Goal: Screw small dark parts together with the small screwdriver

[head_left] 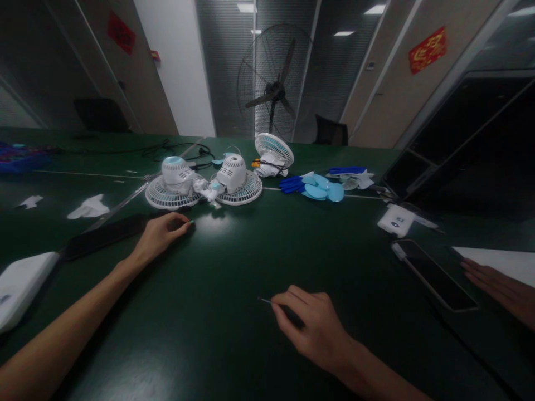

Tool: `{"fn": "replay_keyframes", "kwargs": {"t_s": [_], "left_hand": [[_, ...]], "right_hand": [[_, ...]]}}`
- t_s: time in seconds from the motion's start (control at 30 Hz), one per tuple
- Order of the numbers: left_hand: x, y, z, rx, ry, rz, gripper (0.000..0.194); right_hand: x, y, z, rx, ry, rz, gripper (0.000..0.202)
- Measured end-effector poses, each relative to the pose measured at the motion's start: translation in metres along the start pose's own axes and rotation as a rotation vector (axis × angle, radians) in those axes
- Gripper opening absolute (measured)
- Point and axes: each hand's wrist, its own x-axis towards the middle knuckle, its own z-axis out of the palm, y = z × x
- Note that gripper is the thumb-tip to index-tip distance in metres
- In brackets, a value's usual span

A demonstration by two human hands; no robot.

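Observation:
Over the left part of the green table, my left hand (163, 236) pinches something small and greenish at its fingertips, too small to identify. Just beyond it two white fans (173, 192) (238, 189) lie face down, with crumpled white material between them. My right hand (311, 326) is lower and right of centre, thumb and forefinger closed on a thin metal pin (264, 301) whose tip points left. Behind, a third white fan (273, 150) rests tilted. Light blue fan blades (321, 187) lie beside dark blue gloves (291, 184).
A phone (437, 275) and a white device (396, 220) lie at the right, near another person's hand (501, 287). At the left are a white box (25, 284), a dark flat object (104, 236) and scraps (90, 207). A large standing fan (273, 92) is behind the table.

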Motion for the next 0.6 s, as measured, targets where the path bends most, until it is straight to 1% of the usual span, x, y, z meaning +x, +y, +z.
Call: {"fn": "replay_keyframes", "kwargs": {"t_s": [0.13, 0.33, 0.5, 0.6], "left_hand": [[-0.0017, -0.0018, -0.0004, -0.015, 0.020, -0.049, 0.049], [-0.0030, 0.0007, 0.0001, -0.010, 0.066, -0.072, 0.055], [-0.0037, 0.0025, -0.0005, -0.008, 0.043, -0.067, 0.052], [-0.0046, 0.0029, -0.0023, -0.019, 0.018, -0.096, 0.054]], "right_hand": [[0.0018, 0.0000, 0.0001, -0.017, 0.004, -0.001, 0.020], [0.0017, -0.0002, -0.0002, -0.021, -0.002, -0.009, 0.023], [0.0012, 0.0010, 0.0003, 0.001, -0.001, 0.000, 0.020], [0.0010, 0.0016, 0.0011, 0.014, -0.004, -0.001, 0.018]]}}
